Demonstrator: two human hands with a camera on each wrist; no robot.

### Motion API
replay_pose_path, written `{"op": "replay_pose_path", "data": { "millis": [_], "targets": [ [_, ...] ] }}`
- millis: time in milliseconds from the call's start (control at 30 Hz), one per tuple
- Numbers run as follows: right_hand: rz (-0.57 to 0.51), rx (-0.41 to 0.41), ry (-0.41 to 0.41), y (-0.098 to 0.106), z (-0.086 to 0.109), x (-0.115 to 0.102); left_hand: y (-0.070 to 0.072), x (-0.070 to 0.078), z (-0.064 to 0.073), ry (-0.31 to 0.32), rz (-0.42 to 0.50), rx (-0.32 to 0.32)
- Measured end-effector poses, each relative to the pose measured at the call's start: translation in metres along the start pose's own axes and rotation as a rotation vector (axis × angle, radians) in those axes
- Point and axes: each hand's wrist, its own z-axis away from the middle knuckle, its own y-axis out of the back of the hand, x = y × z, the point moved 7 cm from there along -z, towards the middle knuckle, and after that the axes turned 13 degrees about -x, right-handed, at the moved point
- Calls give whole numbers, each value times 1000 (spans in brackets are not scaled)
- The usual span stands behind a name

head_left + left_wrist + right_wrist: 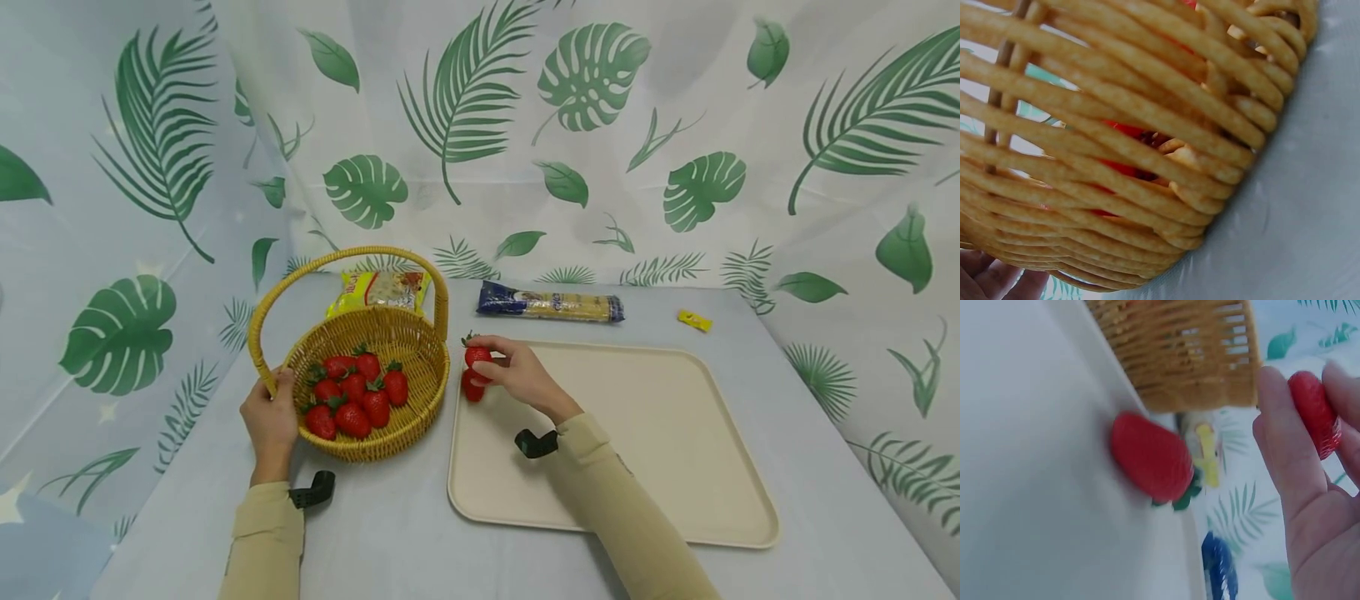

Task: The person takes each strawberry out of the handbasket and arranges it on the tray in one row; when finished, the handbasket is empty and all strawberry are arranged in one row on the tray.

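Note:
My left hand [272, 417] grips the left side of a yellow wicker basket [420, 421] where the tall handle meets the rim. Several red strawberries [352, 387] with green caps lie inside it. Between the thumb and fingers of my right hand [517, 375] is a strawberry [1315, 412], raised over the left edge of a cream tray [637, 433]. Another strawberry [1150, 456] lies on the tray just below that hand. Up close in the left wrist view, the basket's woven wall [1116, 131] lets red show through its gaps, with fingertips [997, 281] at its lower left.
Behind the basket lies a yellow snack bag [390, 289]. A blue-ended pack of pasta [551, 302] is behind the tray, and a small yellow wrapped sweet [695, 320] sits at the back right. Leaf-patterned cloth [480, 167] hangs around the table.

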Motion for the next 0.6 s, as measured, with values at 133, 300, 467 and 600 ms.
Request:
{"op": "replay_pose_path", "data": {
  "millis": [133, 300, 467, 600],
  "targets": [
    [-61, 19, 22, 9, 8, 7, -1, 0, 0, 4, 8, -10],
    [-12, 92, -13, 22, 16, 19, -1, -1, 0, 9, 11, -14],
    [-11, 176, -73, 37, 25, 32, -2, -1, 0, 5, 16, -19],
    [16, 229, -108, 46, 31, 39, -1, -1, 0, 3, 17, -14]
  ]
}}
